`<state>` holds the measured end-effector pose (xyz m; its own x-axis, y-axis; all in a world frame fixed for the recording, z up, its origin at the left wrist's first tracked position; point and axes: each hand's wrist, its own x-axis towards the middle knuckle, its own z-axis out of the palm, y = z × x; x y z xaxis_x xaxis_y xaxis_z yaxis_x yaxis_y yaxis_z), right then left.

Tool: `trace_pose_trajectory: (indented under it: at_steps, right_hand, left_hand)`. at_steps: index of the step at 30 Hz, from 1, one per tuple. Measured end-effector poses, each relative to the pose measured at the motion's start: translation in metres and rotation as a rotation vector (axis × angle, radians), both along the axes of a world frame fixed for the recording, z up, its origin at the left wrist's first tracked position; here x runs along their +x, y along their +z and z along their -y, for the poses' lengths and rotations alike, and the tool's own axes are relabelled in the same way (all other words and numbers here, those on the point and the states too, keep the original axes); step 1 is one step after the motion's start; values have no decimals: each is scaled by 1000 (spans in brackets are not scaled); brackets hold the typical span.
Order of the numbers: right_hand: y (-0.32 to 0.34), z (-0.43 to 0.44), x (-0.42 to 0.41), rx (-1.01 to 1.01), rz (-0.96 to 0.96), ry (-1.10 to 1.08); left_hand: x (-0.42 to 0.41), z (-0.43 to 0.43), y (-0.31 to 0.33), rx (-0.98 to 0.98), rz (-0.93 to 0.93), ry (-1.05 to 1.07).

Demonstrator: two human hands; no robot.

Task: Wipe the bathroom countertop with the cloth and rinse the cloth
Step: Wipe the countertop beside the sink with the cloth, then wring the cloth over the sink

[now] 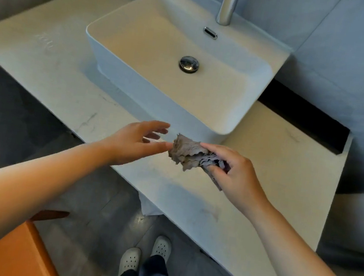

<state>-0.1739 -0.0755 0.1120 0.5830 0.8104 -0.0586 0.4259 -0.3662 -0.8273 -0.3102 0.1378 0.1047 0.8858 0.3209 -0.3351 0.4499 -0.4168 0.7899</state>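
A bunched grey cloth [188, 154] hangs just above the front of the pale marble countertop [274, 155]. My right hand [233, 171] grips it from the right, fingers and thumb curled round its folds. My left hand [137, 142] is stretched out to the cloth's left with straight fingers, its fingertips right at the cloth's edge and holding nothing. Behind both hands stands the white rectangular sink [124, 43] with a chrome drain [189, 64]. No water runs from the chrome tap [227, 6].
A grey tiled wall [353, 45] rises behind the tap, with a dark gap [305, 115] at the counter's right back. Below the counter edge are the grey floor, my two white shoes [146, 254] and an orange stool [13, 252] at lower left.
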Motion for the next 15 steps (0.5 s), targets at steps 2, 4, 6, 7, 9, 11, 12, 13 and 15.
trace_pose_trajectory:
  at_steps: [2, 4, 6, 7, 9, 11, 12, 13, 15]
  right_hand:
    - [25, -6, 18, 25, -51, 26]
    - [47, -14, 33, 46, -90, 56]
    - [63, -22, 48, 45, -112, 102]
    - [70, -25, 55, 42, -105, 127]
    - [80, -31, 70, 49, -77, 149]
    - [87, -35, 85, 53, -21, 121]
    - [88, -36, 91, 59, 3, 100]
    - [88, -36, 95, 75, -1, 84]
    - [85, -34, 101, 88, 52, 90]
  left_hand:
    - [20, 3, 26, -38, 6, -51]
    - [43, 8, 49, -20, -2, -101]
    - [68, 10, 69, -12, -46, -149]
    - [80, 9, 76, -71, -79, -160]
    - [100, 1, 87, -218, -148, -169]
    - [114, -9, 93, -288, -201, -161]
    - [121, -14, 94, -315, -209, -143]
    - [127, -20, 96, -348, -205, -119]
    - [140, -31, 98, -435, -194, -95]
